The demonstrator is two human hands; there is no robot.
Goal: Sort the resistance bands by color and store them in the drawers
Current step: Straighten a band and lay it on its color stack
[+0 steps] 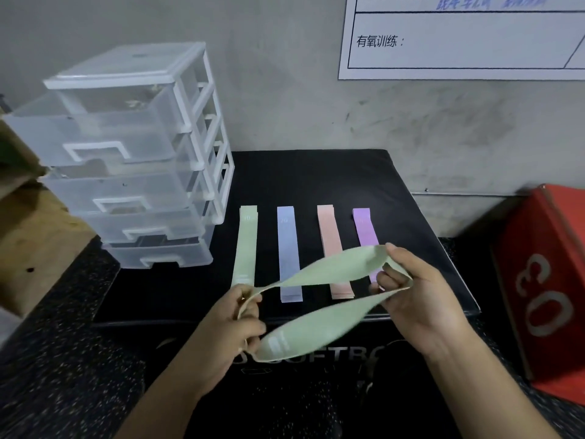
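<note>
A pale green resistance band (pixel 319 324) is stretched as a twisted loop between my two hands above the front of the black soft box (pixel 316 172). My left hand (pixel 228 331) grips its left end; my right hand (pixel 414 293) holds its right end. Flat on the box lie another green band (pixel 245 245), a blue band (pixel 288 251), a pink band (pixel 330 242) and a purple band (pixel 365 229), side by side. A clear plastic drawer unit (pixel 133 160) with white frame stands at the left; its second drawer from the top is pulled far out.
A red box (pixel 550 286) with white numerals leans at the right. A wooden box (pixel 28 236) sits at the far left. A white printed board (pixel 459 36) hangs on the grey wall behind. The floor is dark speckled rubber.
</note>
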